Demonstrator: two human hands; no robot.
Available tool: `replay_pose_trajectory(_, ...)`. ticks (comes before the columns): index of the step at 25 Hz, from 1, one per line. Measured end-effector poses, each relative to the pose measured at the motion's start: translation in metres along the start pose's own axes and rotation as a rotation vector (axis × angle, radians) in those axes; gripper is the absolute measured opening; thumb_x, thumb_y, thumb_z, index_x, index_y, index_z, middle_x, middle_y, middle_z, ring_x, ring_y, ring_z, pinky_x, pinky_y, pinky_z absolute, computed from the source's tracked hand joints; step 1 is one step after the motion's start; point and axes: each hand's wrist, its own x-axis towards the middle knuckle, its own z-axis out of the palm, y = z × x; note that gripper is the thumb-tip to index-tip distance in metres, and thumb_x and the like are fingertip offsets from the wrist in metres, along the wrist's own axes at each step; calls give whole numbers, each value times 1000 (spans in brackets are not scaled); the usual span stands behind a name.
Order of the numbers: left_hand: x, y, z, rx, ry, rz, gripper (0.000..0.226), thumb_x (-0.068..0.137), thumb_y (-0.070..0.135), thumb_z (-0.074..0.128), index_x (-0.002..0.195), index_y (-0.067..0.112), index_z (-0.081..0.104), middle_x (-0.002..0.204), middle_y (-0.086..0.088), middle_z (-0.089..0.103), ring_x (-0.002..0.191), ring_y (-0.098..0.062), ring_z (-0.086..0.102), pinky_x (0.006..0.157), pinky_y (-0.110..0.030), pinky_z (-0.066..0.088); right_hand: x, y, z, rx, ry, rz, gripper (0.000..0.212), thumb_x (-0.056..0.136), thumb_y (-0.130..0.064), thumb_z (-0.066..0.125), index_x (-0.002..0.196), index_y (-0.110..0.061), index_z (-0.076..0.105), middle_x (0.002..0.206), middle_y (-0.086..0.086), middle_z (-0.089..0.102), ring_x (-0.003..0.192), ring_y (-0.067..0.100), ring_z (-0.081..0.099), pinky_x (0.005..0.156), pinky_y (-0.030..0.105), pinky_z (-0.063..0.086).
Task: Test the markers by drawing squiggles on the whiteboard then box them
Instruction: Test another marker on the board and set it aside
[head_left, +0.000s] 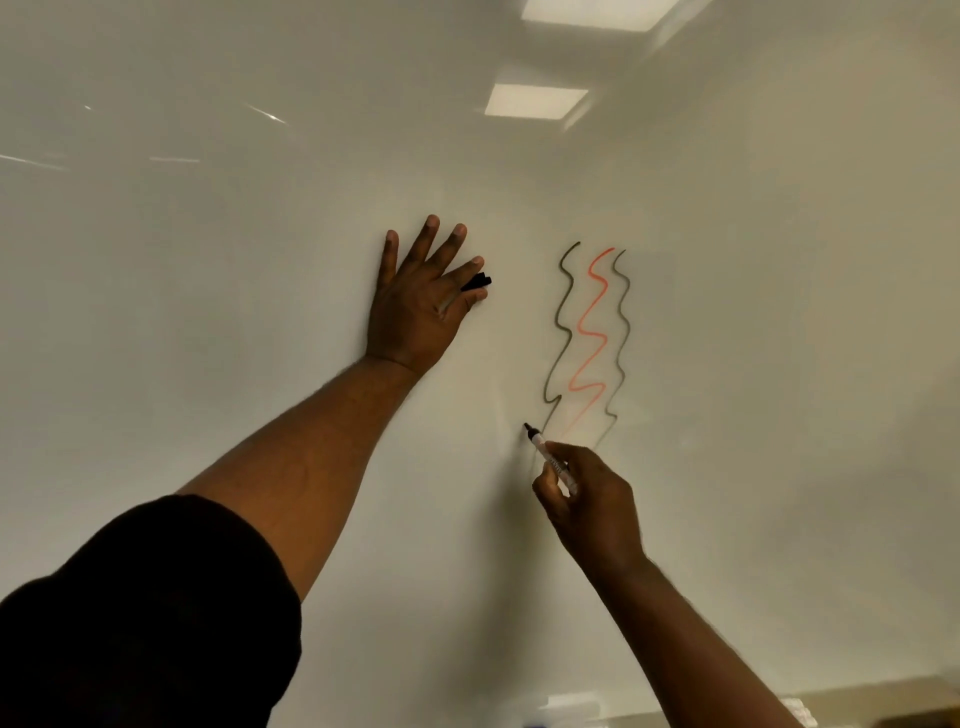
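The left hand (415, 317) is lying spread on the glossy white whiteboard (208, 260) at centre frame, pinching a small black marker cap (477, 283) between thumb and forefinger. The right hand (589, 501), lower centre, is gripping a white-barrelled dark-tipped marker (550, 458) just beside three wavy squiggles (592, 338).

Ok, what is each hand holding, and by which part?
The right hand grips the marker by its white barrel, tip free; the left hand pinches the black cap between thumb and forefinger.

L hand (415, 306) on whiteboard (208, 260), black cap (478, 282) in pinch; R hand (592, 499) round marker (550, 457), tip by 3 squiggles (592, 332)
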Motion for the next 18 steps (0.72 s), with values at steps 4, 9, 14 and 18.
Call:
replay_pose_trajectory(4,-19,4,-7,-70,-99,-9,38,95,37,60,125,14,66,145,-5,51,145,-26,31,120,-55,10,-54,16,9,-49,-195,47,26,82,-18,73,108,-22,71,90,-10,72,73,9,66,64,20,49)
replay_pose_trajectory(9,-63,17,-19,-128,-256,-62,34,95,32,60,123,13,67,145,-5,51,145,-23,30,121,-50,7,-100,24,-1,-14,-420,168,22,88,-25,66,108,-34,71,87,-23,64,73,-1,59,61,9,38)
replay_pose_trajectory(14,-173,50,-32,-150,-465,-96,34,94,39,51,109,19,73,140,-3,57,142,-21,36,117,-55,18,-132,27,-21,85,-342,235,12,89,-30,69,99,-37,70,85,-16,62,69,8,61,59,31,50)
replay_pose_trajectory(18,-280,92,-51,-262,-697,-389,40,90,55,49,113,31,72,132,6,63,135,-9,45,120,-43,13,-165,33,-33,135,-333,324,2,91,-39,69,92,-37,68,88,-19,64,75,7,62,63,30,51)
